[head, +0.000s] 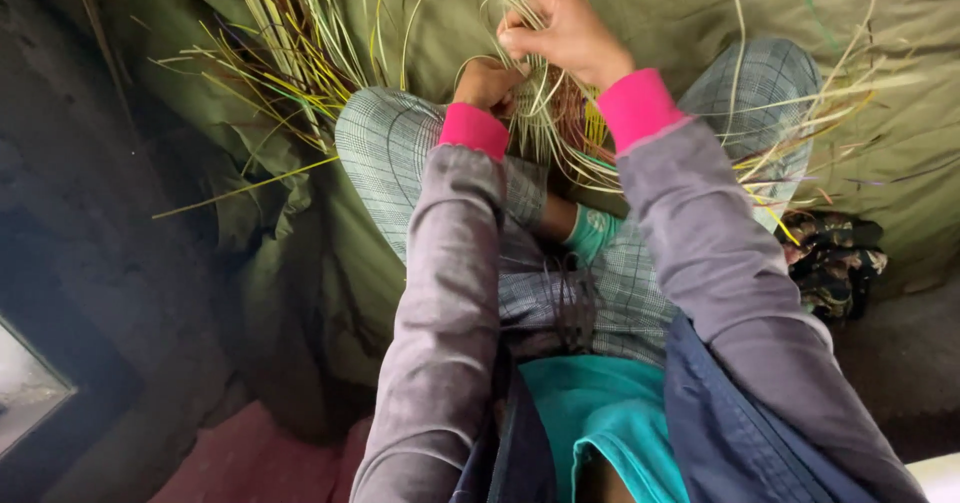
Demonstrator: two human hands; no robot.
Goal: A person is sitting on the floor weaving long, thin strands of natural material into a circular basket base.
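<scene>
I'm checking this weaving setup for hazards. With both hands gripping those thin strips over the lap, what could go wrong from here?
1. The right hand is pulling strips taut; a thin one may snap or cut the fingers.
2. Loose strip ends fan out across the green cloth and could tangle or get knelt on.
3. The left hand is half buried in the bundle, so its hold is hard to see.

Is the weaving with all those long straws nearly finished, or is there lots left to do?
Probably lots left. A small gathered core of strips sits between the knees, mostly hidden, so what's done is hard to tell. The right hand pinches pale strands above it; the left hand steadies it. Many loose strands lie fanned unwoven on the green cloth.
</scene>
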